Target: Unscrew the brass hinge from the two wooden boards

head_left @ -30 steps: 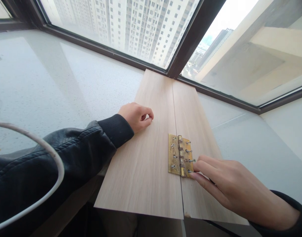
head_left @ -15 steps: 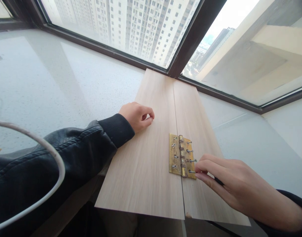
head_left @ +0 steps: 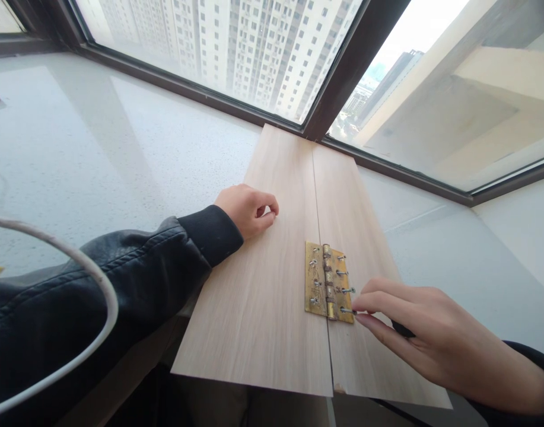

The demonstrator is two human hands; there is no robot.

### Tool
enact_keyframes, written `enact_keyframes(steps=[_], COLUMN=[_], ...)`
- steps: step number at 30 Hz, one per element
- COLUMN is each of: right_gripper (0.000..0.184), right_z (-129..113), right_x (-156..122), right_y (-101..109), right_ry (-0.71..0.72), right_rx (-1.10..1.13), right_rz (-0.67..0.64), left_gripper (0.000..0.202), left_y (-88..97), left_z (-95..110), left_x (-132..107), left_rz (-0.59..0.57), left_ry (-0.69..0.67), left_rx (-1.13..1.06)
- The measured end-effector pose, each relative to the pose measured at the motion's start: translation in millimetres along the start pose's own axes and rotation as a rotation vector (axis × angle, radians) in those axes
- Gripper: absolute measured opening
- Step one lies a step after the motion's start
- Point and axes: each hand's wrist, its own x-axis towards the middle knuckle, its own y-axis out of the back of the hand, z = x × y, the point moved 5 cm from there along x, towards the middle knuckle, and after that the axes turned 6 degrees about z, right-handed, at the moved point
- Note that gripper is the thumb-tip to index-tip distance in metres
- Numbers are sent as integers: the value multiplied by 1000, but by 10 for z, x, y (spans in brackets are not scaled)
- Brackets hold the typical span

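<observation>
Straddling the seam just right of ctr frame, the brass hinge (head_left: 328, 281) has one leaf on the L board (head_left: 263, 314), the other on the R board (head_left: 360, 367), prob. so the barrel follows the gap. Four screws stand proud on each leaf, tilted at various angles, so none looks fully seated. Boards lie side by side on the white sill (head_left: 174, 142), far ends up at the dark window frame (head_left: 318, 115) (top ctr), which prob. helps keep them lined up.

R hand (head_left: 356, 311), lower right, comes in from the side: thumb below, forefinger above, tips apparently pinched round the head of the lowest screw (head_left: 347, 311) on the right leaf; prob. held there for fine control. Wrist low, back of hand up. Smth dark (head_left: 403, 330) shows under the palm, mostly hidden, can't ID.

L hand (head_left: 275, 209), mid-frame, rests on the L board's outer side w/ fingers loosely curled, thumb to forefinger, nothing visible in it; prob. steadying the wood. Its black sleeve (head_left: 209, 234) runs to lower left, behind a white cable (head_left: 109, 296).
</observation>
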Motion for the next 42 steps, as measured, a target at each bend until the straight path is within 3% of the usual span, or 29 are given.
enact_keyframes(steps=[9,18,28,36,39,42], right_gripper=[10,2,17,13,12,9], right_z=[-54,-75,-32,-26,-63,-73], right_x=[44,65,51,50,80,47], right_y=[-32,106,4,-40,5,152], right_ry=[21,-41,10,50,68,-9], right_rx=[-116,67,31,-65,-77,27], right_rz=[-40,36,-4,-34,-31,61], left_gripper=[22,22,22,22,22,22], left_y=[1,0,-9,0,-9,-16], left_z=[-1,-5,-5,-1,-10,-16], left_x=[-5,-8,-6,-10,-10,-7], left_rz=[23,2,4,24,26,13], left_ry=[-25,-10,-6,-23,-20,-15], left_rx=[-11,-14,-14,-13,-11,-12])
